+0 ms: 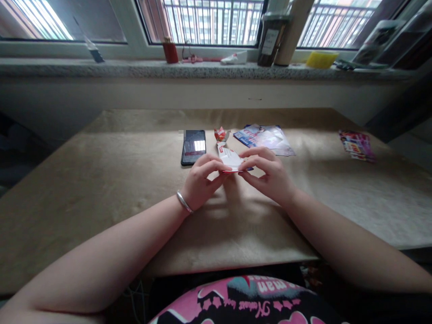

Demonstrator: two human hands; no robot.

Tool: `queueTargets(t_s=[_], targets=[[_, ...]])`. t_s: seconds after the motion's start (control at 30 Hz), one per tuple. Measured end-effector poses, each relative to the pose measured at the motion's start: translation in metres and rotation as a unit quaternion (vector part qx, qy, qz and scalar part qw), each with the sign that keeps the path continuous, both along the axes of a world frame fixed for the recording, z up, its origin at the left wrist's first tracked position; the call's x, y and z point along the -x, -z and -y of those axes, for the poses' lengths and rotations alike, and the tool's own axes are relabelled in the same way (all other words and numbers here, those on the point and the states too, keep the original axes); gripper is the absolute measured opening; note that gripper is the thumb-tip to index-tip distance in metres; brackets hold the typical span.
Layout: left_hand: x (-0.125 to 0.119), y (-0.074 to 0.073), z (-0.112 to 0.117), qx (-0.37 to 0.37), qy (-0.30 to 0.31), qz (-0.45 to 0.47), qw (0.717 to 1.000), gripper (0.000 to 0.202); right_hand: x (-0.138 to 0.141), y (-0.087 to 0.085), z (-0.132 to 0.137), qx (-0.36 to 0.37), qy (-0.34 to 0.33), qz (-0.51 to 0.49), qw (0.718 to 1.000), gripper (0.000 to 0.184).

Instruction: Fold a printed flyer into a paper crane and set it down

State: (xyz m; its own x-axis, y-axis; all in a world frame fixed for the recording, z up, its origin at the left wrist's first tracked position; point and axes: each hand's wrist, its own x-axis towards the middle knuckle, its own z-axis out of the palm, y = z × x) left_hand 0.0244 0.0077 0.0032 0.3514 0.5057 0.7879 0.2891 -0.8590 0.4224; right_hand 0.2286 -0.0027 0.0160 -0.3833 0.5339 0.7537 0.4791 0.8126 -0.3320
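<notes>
Both hands meet over the middle of the tan table point(101, 180). My left hand point(200, 180), with a silver bangle on its wrist, pinches the left edge of a small folded piece of white and red paper point(231, 159). My right hand point(270, 173) pinches the paper's right edge, fingers curled around it. The paper is held just above the table surface.
A black phone point(193, 146) lies just beyond my left hand. A small folded red and white paper figure point(222, 134) stands behind the held paper. Printed leaflets point(265, 137) lie further back, another point(357, 145) at far right. The windowsill point(135, 68) carries a red cup, bottles and a yellow sponge.
</notes>
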Motion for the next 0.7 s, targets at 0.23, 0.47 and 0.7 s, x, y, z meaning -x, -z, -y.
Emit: queueTargets(t_s=[0.23, 0.47, 0.7], targets=[[0.000, -0.002, 0.001, -0.017, -0.012, -0.004, 1.000, 0.010, 0.002, -0.008, 0.006, -0.048, 0.041, 0.012, 0.998, 0.010], [-0.001, -0.002, 0.004, -0.024, -0.034, 0.009, 0.999, 0.008, -0.002, -0.013, 0.008, -0.067, 0.071, 0.086, 0.991, 0.009], [-0.001, -0.001, 0.001, 0.002, -0.021, 0.013, 1.000, 0.002, -0.001, -0.008, 0.005, -0.044, 0.048, 0.047, 0.997, 0.009]])
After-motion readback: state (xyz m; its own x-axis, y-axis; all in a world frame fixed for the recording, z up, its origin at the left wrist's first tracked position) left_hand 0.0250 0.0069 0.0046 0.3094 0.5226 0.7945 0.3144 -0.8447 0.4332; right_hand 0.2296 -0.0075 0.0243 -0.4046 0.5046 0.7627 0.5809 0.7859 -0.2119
